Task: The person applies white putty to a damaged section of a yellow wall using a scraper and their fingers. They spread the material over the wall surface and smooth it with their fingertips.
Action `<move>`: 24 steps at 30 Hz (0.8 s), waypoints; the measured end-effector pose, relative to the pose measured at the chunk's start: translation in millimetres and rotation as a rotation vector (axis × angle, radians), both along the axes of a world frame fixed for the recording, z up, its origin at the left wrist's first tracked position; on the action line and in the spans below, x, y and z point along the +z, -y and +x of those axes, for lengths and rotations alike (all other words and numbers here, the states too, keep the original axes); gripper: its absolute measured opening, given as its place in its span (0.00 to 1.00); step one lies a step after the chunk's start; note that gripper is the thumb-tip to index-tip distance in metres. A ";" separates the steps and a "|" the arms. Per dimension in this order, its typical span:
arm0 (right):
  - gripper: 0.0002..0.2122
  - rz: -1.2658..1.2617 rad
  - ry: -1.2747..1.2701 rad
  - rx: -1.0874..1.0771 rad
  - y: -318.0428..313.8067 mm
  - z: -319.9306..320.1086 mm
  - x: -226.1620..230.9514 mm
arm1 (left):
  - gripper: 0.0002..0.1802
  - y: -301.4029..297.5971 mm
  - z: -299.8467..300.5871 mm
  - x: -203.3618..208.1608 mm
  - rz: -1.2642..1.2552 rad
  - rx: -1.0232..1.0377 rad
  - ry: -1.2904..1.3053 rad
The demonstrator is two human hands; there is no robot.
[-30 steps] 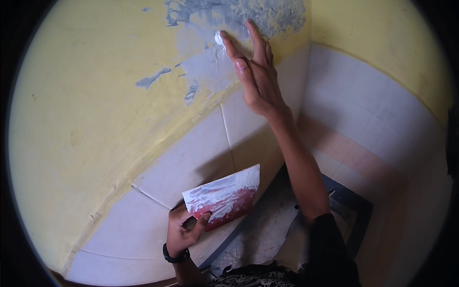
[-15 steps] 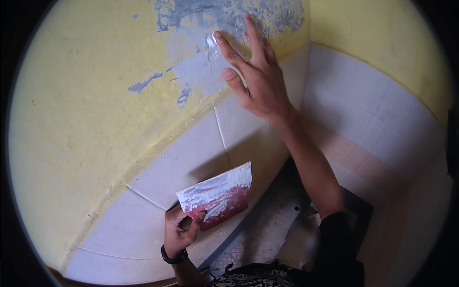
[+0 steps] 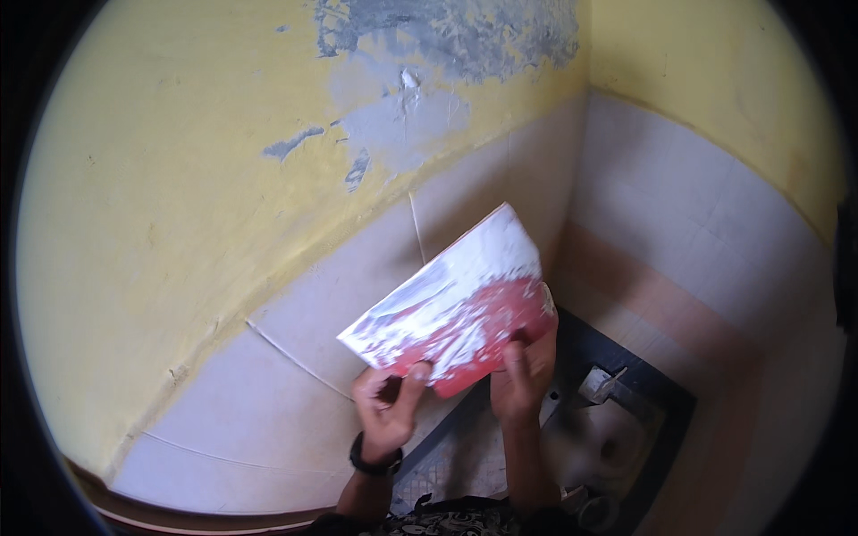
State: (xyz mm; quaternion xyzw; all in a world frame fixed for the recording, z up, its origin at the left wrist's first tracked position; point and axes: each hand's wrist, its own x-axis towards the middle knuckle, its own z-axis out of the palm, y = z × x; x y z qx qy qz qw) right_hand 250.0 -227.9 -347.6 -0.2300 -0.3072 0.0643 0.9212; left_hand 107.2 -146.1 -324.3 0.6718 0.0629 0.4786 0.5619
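Both my hands hold a red putty spreader [image 3: 487,344] by its lower edge, thumbs on its face. White putty is smeared thickly over its upper half, with thinner streaks reaching down across the red. My left hand [image 3: 386,411], with a black watch or band on the wrist, grips the lower left part. At the lower right edge is my right hand [image 3: 525,380], its fingers hidden behind the spreader. Ahead, a small white lump of putty [image 3: 409,79] sits on a pale grey patch [image 3: 389,125] of the yellow wall.
Darker grey bare plaster [image 3: 447,36] shows above the pale patch, with chipped spots beside it. White tiles [image 3: 295,357] cover the wall's lower part and turn the corner to the right. Down on the right, dark edging [image 3: 675,402] surrounds a small white object [image 3: 597,384].
My right hand has come down from the wall patch to the spreader. My left hand has raised the spreader up and to the right. The putty lump stays on the wall.
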 end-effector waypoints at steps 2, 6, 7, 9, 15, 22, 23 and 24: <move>0.37 -0.052 -0.016 -0.036 2.2 -5.3 12.4 | 0.08 6.1 25.1 6.8 -0.056 -0.050 0.018; 0.32 -0.082 -0.001 -0.211 13.9 20.5 59.8 | 0.13 12.4 47.1 22.3 -0.126 -0.112 -0.050; 0.32 -0.109 0.004 -0.220 17.5 29.0 72.3 | 0.17 11.5 45.3 26.2 -0.104 -0.187 -0.015; 0.31 -0.106 0.098 -0.333 27.6 42.3 97.4 | 0.29 10.7 29.9 32.7 -0.083 -0.241 -0.086; 0.32 -0.151 0.208 -0.106 34.1 17.9 133.5 | 0.27 16.1 -2.4 37.2 -0.056 -0.236 0.037; 0.35 -0.199 0.287 -0.067 11.5 12.6 106.4 | 0.11 25.1 -27.1 30.3 0.023 0.254 0.010; 0.32 -0.086 0.265 0.057 -0.4 31.3 111.8 | 0.09 23.3 -39.2 30.4 0.069 0.299 -0.005; 0.29 -0.061 0.320 0.011 -15.5 49.0 118.7 | 0.08 21.4 -51.7 30.5 0.113 0.338 -0.026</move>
